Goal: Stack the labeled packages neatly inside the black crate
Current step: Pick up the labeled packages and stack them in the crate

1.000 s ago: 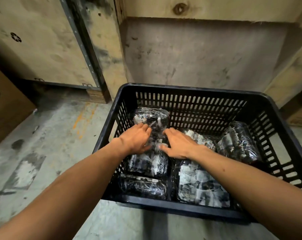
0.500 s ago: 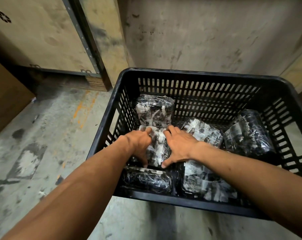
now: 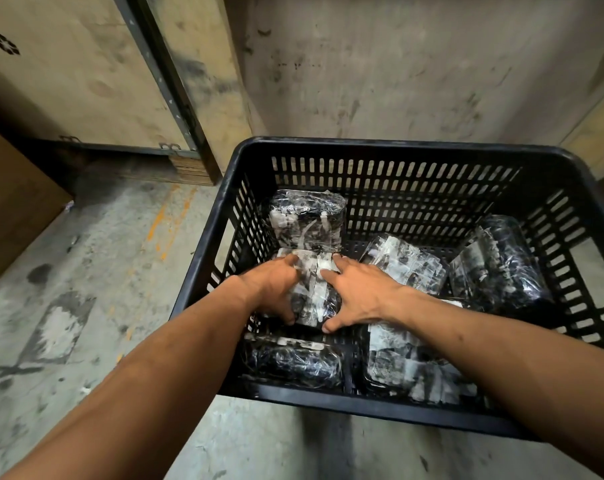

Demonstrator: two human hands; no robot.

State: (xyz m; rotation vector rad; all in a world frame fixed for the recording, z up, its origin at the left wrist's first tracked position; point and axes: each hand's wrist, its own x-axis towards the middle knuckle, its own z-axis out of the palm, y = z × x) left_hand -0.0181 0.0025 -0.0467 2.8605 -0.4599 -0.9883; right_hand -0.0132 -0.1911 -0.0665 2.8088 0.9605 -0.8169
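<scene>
The black slatted crate [image 3: 390, 148] stands on the concrete floor and holds several clear-wrapped black-and-white packages. My left hand [image 3: 276, 289] and my right hand [image 3: 359, 296] clasp the middle-left package [image 3: 312, 296] from both sides, thumbs at its near end. Behind it another package [image 3: 307, 220] stands against the crate's left back corner. A third package [image 3: 293, 362] lies at the front left. More packages lie at the centre [image 3: 408, 261], far right [image 3: 498, 265] and front right [image 3: 408, 372], partly under my right forearm.
Wooden crates with a metal strip [image 3: 162, 81] rise behind and to the left. A brown cardboard box [image 3: 13, 202] sits at the left edge. Stained concrete floor [image 3: 96, 289] lies left of the crate and in front of it.
My hands slid toward me from the rear-left package onto the middle-left one and now grip its sides. The camera tilted downward and closer to the crate.
</scene>
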